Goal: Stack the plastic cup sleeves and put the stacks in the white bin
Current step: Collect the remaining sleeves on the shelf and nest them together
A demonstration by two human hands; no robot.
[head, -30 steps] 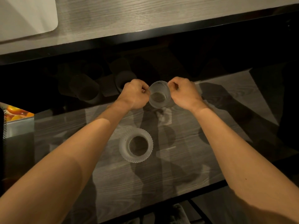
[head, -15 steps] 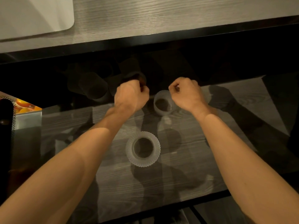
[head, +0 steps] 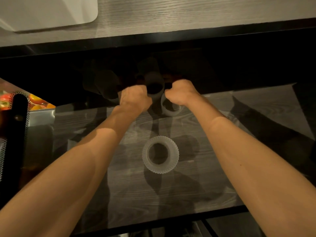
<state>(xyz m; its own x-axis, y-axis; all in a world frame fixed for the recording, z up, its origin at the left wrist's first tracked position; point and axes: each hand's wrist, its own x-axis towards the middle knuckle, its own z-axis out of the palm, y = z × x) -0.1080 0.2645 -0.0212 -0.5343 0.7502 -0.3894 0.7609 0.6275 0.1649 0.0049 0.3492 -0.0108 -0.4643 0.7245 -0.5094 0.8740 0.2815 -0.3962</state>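
Dark sleeves point(head: 106, 86) huddle at back left, easy to topple if an elbow swings; left hand point(head: 135, 98) and right hand point(head: 181, 93) both look clenched on the rim of a ribbed sleeve point(head: 154, 88) between them, but it's dim, so that grip could slip; a loose sleeve point(head: 170, 108) sits right under the right wrist, begging to get knocked; white bin point(head: 47, 12) is well away, far left; glossy grey woodgrain tabletop point(head: 213, 194), gloomy room.

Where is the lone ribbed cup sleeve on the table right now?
Head view: the ribbed cup sleeve stands in the middle of the table, between the forearms, nearer the camera than the left hand, right hand and the second sleeve.
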